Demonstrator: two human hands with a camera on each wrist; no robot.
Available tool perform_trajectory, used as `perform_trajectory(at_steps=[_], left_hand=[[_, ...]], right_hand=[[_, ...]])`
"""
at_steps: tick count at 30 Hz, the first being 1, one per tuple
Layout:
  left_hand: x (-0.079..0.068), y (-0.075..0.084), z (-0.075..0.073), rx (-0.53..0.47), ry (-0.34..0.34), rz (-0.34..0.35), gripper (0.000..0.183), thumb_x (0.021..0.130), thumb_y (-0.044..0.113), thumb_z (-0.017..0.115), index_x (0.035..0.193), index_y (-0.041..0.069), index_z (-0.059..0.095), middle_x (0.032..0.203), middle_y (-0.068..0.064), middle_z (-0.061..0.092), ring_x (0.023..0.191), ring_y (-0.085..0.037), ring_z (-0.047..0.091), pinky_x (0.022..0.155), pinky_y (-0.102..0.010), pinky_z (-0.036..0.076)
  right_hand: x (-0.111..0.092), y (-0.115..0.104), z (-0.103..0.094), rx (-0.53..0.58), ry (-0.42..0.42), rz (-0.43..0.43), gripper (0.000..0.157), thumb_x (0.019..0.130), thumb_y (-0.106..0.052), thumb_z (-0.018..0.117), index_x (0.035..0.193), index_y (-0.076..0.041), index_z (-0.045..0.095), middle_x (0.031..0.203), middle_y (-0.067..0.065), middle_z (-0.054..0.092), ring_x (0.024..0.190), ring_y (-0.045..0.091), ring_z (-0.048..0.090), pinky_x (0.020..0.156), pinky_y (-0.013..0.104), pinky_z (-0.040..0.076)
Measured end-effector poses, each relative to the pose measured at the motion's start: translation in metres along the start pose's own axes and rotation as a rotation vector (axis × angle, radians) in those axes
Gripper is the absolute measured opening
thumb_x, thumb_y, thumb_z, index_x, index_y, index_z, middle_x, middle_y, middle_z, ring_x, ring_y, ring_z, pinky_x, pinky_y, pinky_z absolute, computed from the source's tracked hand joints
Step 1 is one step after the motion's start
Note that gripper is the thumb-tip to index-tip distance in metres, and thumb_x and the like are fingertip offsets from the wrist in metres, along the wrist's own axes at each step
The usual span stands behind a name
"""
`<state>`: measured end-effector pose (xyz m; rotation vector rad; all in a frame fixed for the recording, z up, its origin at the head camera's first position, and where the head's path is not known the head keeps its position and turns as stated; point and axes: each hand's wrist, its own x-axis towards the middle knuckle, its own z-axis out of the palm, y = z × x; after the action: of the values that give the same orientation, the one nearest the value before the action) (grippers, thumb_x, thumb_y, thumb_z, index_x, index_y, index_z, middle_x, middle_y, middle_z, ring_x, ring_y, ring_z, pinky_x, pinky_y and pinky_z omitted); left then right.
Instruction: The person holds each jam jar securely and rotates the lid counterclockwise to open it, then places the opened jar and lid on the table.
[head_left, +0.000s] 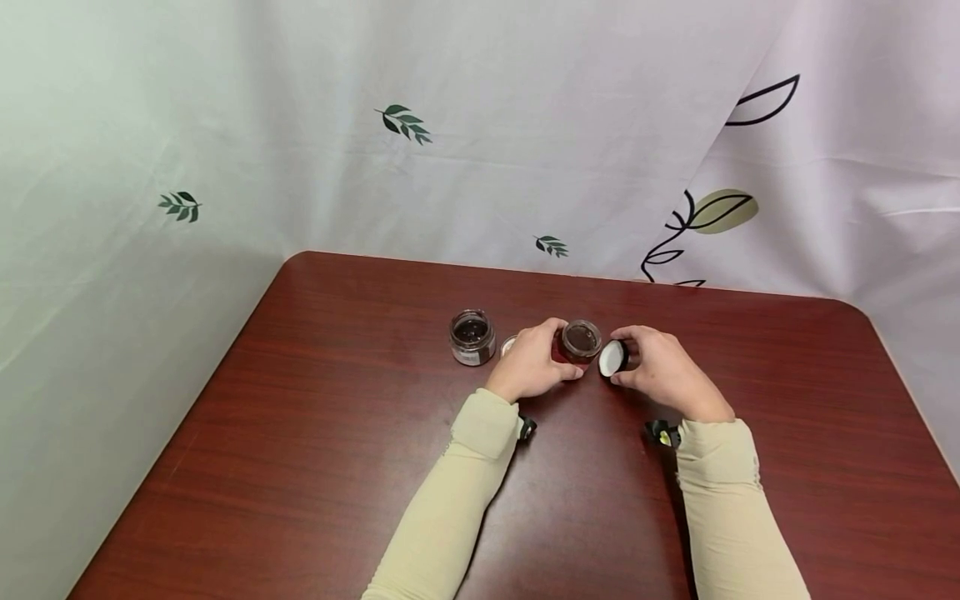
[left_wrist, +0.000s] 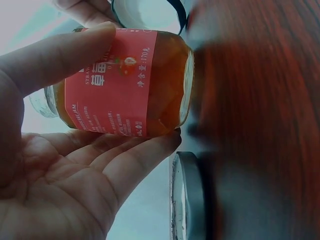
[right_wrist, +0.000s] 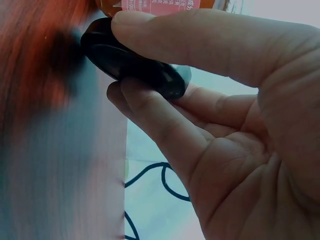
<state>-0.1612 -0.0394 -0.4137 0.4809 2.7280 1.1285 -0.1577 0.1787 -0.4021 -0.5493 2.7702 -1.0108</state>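
My left hand (head_left: 531, 363) grips an uncovered glass jam jar (head_left: 581, 340), thumb on one side and fingers on the other. In the left wrist view the jam jar (left_wrist: 120, 82) has a red strawberry jam label and orange-red contents. My right hand (head_left: 663, 371) pinches a black lid (head_left: 613, 358) by its edge, tilted so its white inside faces the jar. The right wrist view shows the black lid (right_wrist: 132, 60) between thumb and fingers, close over the table. Another lid (left_wrist: 187, 197) lies on the table beside my left hand, mostly hidden by it in the head view.
A second open jar (head_left: 472, 337) with dark contents stands left of my left hand. Dark wrist devices (head_left: 662, 433) show below both cuffs. The reddish-brown table (head_left: 337, 433) ends at a white curtain (head_left: 480, 167) with leaf prints.
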Motion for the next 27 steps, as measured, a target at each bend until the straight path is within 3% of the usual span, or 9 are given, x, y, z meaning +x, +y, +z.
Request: perform_trajectory(at_steps=[7, 27], left_hand=[[-0.0003, -0.0002, -0.0004, 0.004, -0.007, -0.031, 0.065, 0.081, 0.029, 0.084, 0.137, 0.009, 0.056, 0.118, -0.004, 0.068, 0.103, -0.016, 0.063, 0.091, -0.032, 0.050], [0.0003, 0.0002, -0.0010, 0.044, -0.004, -0.031, 0.064, 0.081, 0.032, 0.085, 0.134, 0.011, 0.058, 0.121, -0.004, 0.068, 0.110, -0.018, 0.064, 0.095, -0.033, 0.049]], right_hand=[[0.0009, -0.0004, 0.0002, -0.083, -0.005, 0.004, 0.056, 0.071, -0.001, 0.086, 0.119, 0.013, 0.061, 0.101, 0.021, 0.070, 0.087, 0.029, 0.068, 0.076, 0.044, 0.053], [-0.0003, 0.0031, 0.0012, -0.133, -0.016, 0.032, 0.052, 0.071, -0.004, 0.085, 0.116, 0.012, 0.063, 0.104, 0.021, 0.068, 0.090, 0.031, 0.063, 0.081, 0.048, 0.050]])
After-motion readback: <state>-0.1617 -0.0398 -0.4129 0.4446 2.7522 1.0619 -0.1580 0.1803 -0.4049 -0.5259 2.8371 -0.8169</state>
